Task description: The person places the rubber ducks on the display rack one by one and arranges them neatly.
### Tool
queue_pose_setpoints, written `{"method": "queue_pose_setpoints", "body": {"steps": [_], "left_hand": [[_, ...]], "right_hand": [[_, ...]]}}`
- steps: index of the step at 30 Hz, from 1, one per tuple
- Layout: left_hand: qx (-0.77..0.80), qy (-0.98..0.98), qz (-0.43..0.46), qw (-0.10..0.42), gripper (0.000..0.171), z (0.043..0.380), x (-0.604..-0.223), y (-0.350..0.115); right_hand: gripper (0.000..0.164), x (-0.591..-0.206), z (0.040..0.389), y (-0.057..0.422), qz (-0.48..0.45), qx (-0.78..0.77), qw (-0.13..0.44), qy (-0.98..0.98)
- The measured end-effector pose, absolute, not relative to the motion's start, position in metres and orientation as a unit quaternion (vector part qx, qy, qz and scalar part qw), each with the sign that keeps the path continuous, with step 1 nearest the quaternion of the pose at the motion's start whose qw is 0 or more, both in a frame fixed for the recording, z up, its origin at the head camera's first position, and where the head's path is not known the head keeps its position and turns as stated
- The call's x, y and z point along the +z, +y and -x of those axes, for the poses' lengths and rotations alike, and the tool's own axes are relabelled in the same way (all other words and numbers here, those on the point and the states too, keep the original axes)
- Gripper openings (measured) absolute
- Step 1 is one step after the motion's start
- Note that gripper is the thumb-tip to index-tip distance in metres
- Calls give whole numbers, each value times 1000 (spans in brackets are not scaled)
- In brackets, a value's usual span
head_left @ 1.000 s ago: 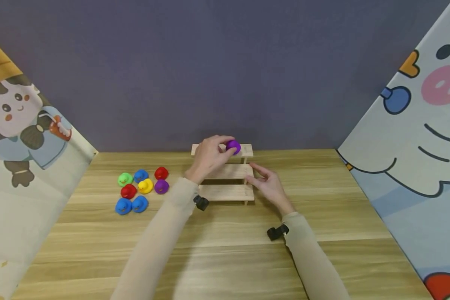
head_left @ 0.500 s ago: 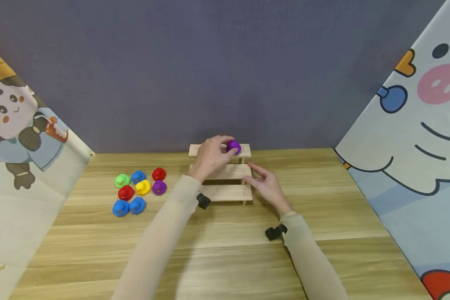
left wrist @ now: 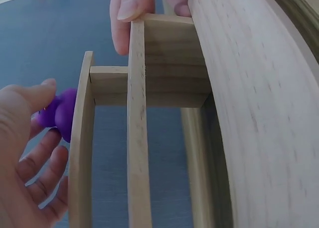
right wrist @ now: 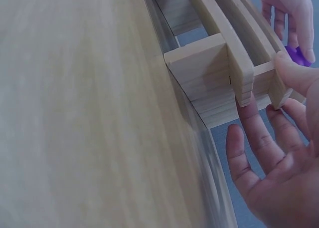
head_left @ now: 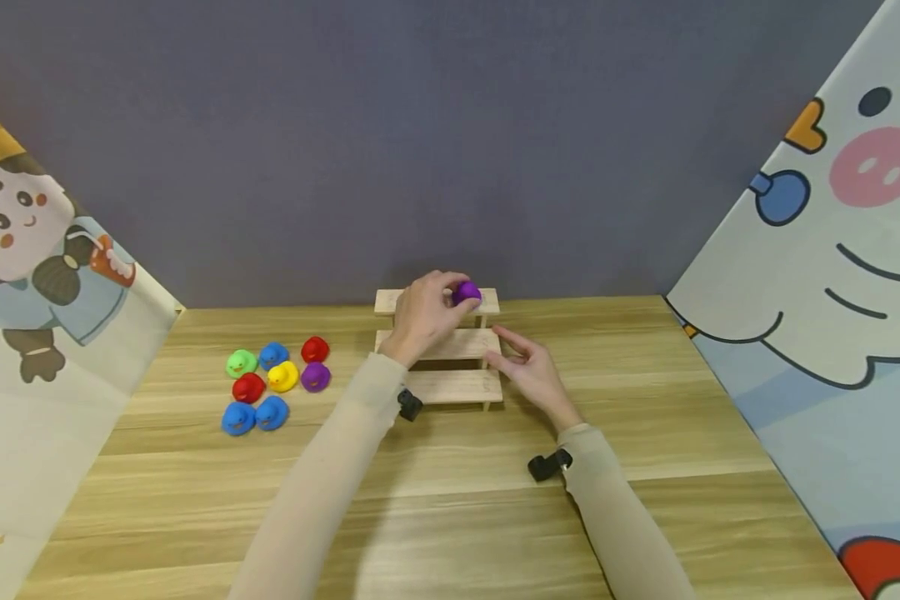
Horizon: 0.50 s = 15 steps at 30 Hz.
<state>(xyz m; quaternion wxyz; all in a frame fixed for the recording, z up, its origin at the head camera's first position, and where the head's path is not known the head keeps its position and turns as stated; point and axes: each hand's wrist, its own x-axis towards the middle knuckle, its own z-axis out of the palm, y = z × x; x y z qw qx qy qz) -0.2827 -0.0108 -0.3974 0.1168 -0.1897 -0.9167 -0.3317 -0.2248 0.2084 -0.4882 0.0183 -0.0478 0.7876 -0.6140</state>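
Observation:
A small three-tier wooden display stand (head_left: pixel 461 385) stands against the dark back panel. Between thumb and fingers, my left hand (head_left: pixel 426 315) pinches a purple rubber duck (head_left: pixel 467 292) at the right part of the top tier. In the left wrist view the purple duck (left wrist: pixel 65 113) sits right at the top board's surface. My right hand (head_left: pixel 534 371) holds the right end of the middle tier. The right wrist view shows that hand's thumb (right wrist: pixel 294 71) on one side of the board and fingertips curled at its end.
Left of the stand lie several rubber ducks: a green duck (head_left: pixel 241 363), a yellow duck (head_left: pixel 282 377), another purple duck (head_left: pixel 316 377), red and blue ones. Cartoon-printed panels (head_left: pixel 832 275) flank the wooden table (head_left: pixel 450 500) on both sides.
The head view has shifted slightly, so the stand and loose ducks appear a little further left. Both hands keep their holds on the purple duck and the stand.

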Motion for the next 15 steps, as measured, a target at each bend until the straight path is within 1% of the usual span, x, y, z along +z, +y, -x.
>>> {"method": "queue_pose_setpoints", "body": {"steps": [6,10,15], "left_hand": [[-370,-897,220,102,48,286,-404,-14],[-370,-891,243,106,48,289,-406,-14],[-370,-888,249,108,46,290,-408,-15]], "right_hand": [[63,-487,223,208,51,-614,13,787],[63,-486,223,209,48,-614,13,788],[63,-487,223,209,46,-612,12,790]]}}
